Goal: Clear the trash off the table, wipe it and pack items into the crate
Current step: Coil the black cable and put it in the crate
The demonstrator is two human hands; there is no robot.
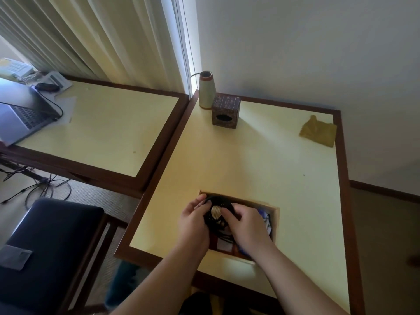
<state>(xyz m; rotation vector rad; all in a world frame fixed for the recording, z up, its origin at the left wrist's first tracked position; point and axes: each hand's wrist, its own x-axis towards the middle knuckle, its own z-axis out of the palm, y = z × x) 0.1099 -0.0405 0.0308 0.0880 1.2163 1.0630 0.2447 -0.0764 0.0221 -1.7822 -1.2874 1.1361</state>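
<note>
Hands (221,220) gripping black coil (217,214), crate (273,214)

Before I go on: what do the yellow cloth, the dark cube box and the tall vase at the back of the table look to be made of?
Cloth: soft fabric, matte, rumpled with folds. Cube box: probably wood or lacquered board, dark brown with a pale pattern and a dull sheen; a round hole in its side. Vase: likely ceramic, pale smooth body, reddish-brown rim and base; too blurred to be sure.

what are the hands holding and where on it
Both hands grip a black round object: left hand on its left rim, right hand on its right side.
</note>
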